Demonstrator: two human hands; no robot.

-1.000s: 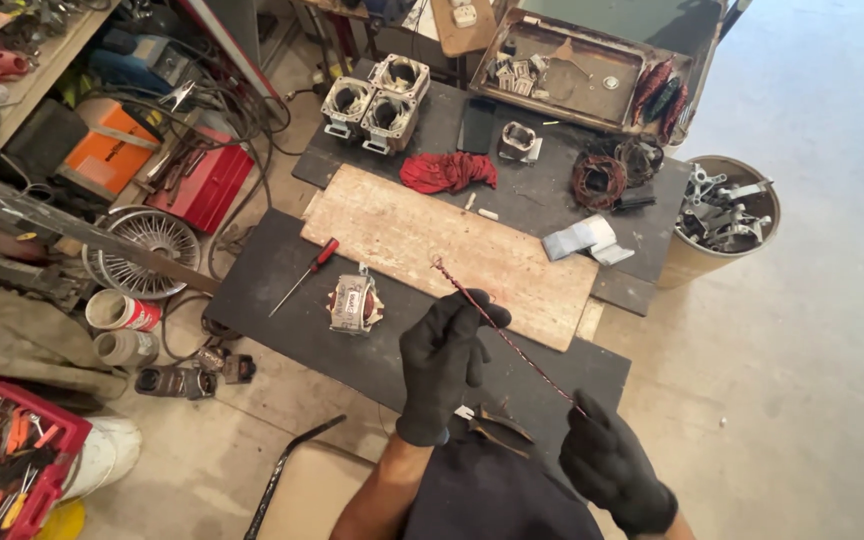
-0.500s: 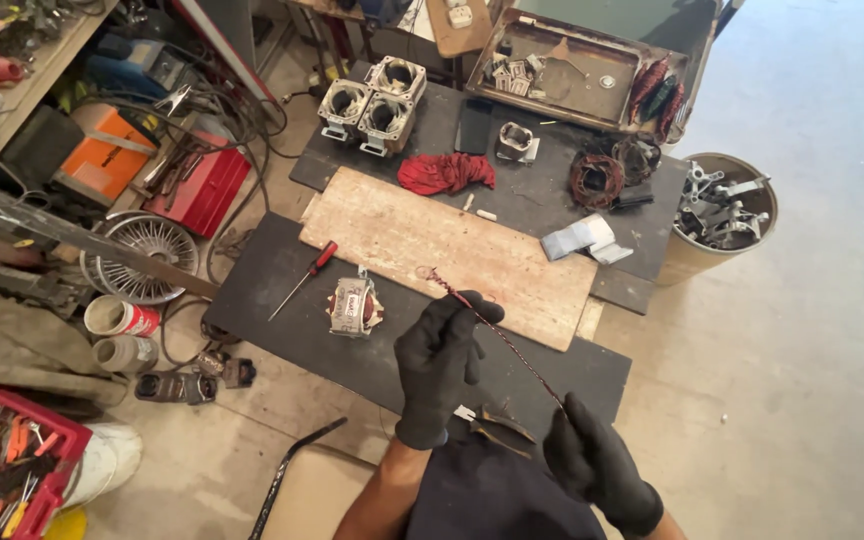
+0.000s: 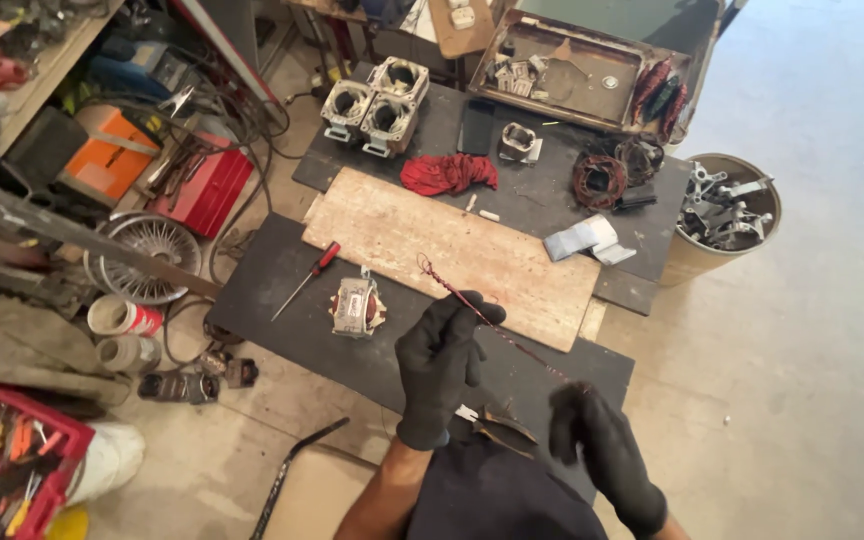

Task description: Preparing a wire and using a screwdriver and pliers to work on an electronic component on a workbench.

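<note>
Stretching a thin, twisted reddish wire [image 3: 497, 325] above the dark counter [image 3: 282, 290], both hands wear black knit gloves: the left hand [image 3: 440, 365] has its fingers pinched on the wire near its curled far end, and the right hand [image 3: 602, 455] has its fingers closed on the near end. The wire hangs over the near edge of the pale, rough wooden board [image 3: 452, 250]. Beyond the board, a shallow rusty metal tray [image 3: 572, 75] holds small metal parts; right of the board, a round bucket [image 3: 727, 215] holds grey metal castings. Left of the board lie a red-handled screwdriver [image 3: 304, 280] and a small copper-wound motor core [image 3: 357, 308].
</note>
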